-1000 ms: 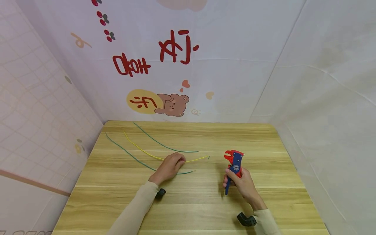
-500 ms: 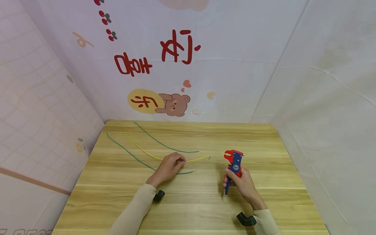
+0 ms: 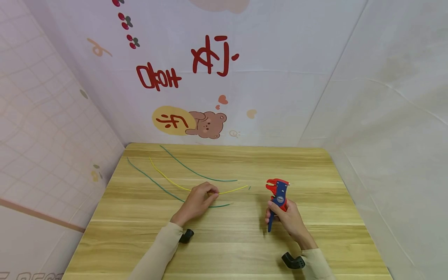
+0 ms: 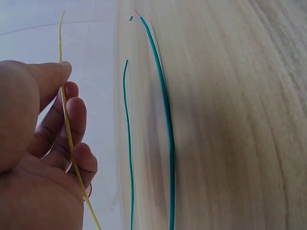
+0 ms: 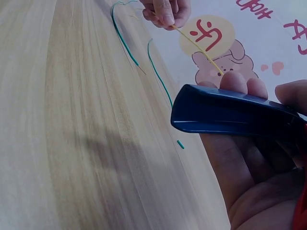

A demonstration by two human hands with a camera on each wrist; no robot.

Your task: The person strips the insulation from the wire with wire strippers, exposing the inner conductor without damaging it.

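Observation:
Between thumb and fingertips, my left hand (image 3: 196, 200) pinches a thin yellow wire (image 3: 234, 190). In the left wrist view the yellow wire (image 4: 67, 120) runs along the palm, its tip sticking out past the thumb. My right hand (image 3: 293, 223) grips a red and blue wire stripper (image 3: 281, 190) by its handles, head pointing away and jaws apart. Its blue handle (image 5: 230, 112) crosses the right wrist view. One green wire (image 3: 154, 182) passes behind the left hand, partly hidden; its near end shows bare strands (image 4: 137, 13). A second green wire (image 3: 196, 173) lies farther back.
A short green bit of insulation (image 3: 250, 188) lies on the wooden table (image 3: 241, 249) between the hands. Printed white cloth (image 3: 273, 77) walls the table's back and sides. Black curved mounts (image 3: 293, 261) sit at both wrists.
My left hand has drawn slightly left with the yellow wire, whose right tip now ends a little farther from the green bit. The right hand and wire stripper hardly move.

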